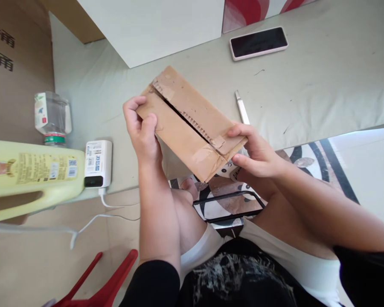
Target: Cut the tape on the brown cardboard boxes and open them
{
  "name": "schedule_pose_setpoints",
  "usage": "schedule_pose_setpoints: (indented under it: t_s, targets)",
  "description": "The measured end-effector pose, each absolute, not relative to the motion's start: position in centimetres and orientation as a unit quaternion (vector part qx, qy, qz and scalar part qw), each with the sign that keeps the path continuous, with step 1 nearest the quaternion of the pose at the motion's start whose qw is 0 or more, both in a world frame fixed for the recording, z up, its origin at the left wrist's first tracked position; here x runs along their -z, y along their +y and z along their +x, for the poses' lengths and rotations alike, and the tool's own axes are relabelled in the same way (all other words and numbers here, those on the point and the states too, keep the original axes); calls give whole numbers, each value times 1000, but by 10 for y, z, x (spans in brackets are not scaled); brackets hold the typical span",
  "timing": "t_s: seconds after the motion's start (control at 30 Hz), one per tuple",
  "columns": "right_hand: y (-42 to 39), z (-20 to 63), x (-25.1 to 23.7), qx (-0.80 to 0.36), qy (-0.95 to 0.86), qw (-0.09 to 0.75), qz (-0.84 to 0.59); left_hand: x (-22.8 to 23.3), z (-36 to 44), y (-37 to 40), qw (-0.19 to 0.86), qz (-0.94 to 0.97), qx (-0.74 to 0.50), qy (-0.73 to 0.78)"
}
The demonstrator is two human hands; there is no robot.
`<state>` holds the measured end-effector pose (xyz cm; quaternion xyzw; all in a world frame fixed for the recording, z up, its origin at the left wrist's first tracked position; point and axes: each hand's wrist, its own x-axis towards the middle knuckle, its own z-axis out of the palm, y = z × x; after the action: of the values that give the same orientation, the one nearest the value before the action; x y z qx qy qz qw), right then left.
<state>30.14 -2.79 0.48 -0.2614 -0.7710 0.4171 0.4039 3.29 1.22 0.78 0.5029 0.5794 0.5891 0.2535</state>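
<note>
You're holding the small cardboard box (pixel 190 123) at mid-frame above your lap, left hand (pixel 143 130) clamped on its upper-left end, right hand (pixel 254 149) on its lower-right end. The taped seam looks split; prying the flaps apart needs thumbs at that slit.

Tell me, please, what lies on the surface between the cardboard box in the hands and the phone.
In the head view, a white pen-like tool lies between the cardboard box and the phone; the rest of that grey surface is bare.
</note>
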Motion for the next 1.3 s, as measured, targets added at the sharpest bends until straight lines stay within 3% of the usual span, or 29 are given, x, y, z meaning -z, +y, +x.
schedule_pose_setpoints:
  t_s: [0.97, 1.3]
  targets:
    - [-28, 301, -3, -421, -761, 433, -236, -5, 39, 8, 264, 496, -598, 571]
    - [-27, 300, -5, -421, -763, 415, -260, -3, 38, 15, 327, 499, -669, 443]
